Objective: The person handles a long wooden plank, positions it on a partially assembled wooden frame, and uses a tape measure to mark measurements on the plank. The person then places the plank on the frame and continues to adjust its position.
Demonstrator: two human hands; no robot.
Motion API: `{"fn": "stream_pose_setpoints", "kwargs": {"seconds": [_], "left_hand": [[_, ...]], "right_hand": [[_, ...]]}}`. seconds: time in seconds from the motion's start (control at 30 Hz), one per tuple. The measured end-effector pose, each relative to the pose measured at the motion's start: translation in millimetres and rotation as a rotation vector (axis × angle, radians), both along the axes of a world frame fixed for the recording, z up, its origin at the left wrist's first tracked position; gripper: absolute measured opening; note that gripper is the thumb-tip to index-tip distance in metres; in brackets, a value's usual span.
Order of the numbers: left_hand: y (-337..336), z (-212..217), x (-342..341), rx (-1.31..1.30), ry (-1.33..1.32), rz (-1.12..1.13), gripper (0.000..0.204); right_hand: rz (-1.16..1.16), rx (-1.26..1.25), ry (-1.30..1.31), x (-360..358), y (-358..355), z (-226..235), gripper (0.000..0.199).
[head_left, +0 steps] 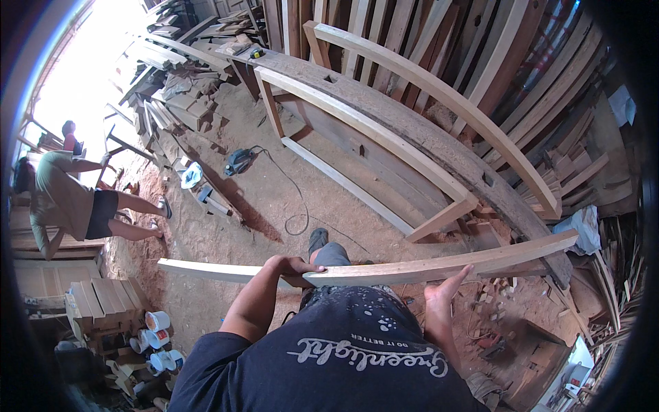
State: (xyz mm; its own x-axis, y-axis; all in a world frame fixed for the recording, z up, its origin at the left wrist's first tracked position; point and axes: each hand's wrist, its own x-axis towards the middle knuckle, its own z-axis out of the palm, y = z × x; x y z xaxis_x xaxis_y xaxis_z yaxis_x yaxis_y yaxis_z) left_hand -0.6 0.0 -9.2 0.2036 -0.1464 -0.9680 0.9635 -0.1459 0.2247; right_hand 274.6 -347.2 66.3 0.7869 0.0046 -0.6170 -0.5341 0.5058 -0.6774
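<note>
A long, pale wooden beam (384, 273) lies crosswise in front of my body, reaching far to the left and right. My left hand (295, 266) is closed around it near the middle, with the fingers over its upper face. Farther right, my right hand (447, 285) holds the beam from the near side; the thumb points up along its edge and the other fingers are mostly hidden. Beyond the beam, a rectangular wooden frame (357, 113) leans against a thick slotted workbench plank (412, 122).
A second wooden frame (439, 86) stands on the bench's far side. On the dirt floor sits a corded power tool (240, 161), its cable (302, 199) looping toward my foot. Another person (68, 192) bends at the left. Buckets (158, 321) and stacked boards (106, 302) stand near left.
</note>
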Motion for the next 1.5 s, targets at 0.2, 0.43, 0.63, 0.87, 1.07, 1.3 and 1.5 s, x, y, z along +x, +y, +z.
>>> {"fn": "stream_pose_setpoints", "kwargs": {"seconds": [0.2,0.43,0.63,0.87,1.07,1.3,1.5], "left_hand": [[1.1,-26.9,-8.7,-0.021,-0.012,0.043,0.112],[-0.1,-11.4,-4.4,-0.020,-0.020,0.044,0.109],[-1.4,-0.5,-0.7,-0.011,-0.002,0.026,0.112],[-4.0,18.7,3.0,-0.016,0.015,0.044,0.114],[-3.6,19.7,1.9,-0.062,-0.005,0.064,0.112],[-1.7,-13.9,-5.1,-0.075,-0.011,0.037,0.112],[-0.8,-22.7,-7.7,-0.065,-0.018,0.037,0.111]], "right_hand": [[0.005,-0.028,-0.003,-0.8,2.4,6.1,0.106],[0.003,-0.022,0.020,-1.5,4.3,10.5,0.105],[0.009,-0.024,0.015,1.4,0.2,2.1,0.103],[-0.014,-0.052,-0.004,-1.1,2.7,6.7,0.104],[-0.002,-0.054,0.007,-2.6,3.1,10.9,0.105],[0.003,-0.013,0.007,0.6,-2.6,-1.5,0.105],[-0.001,-0.001,0.037,4.8,-8.0,-12.9,0.102]]}}
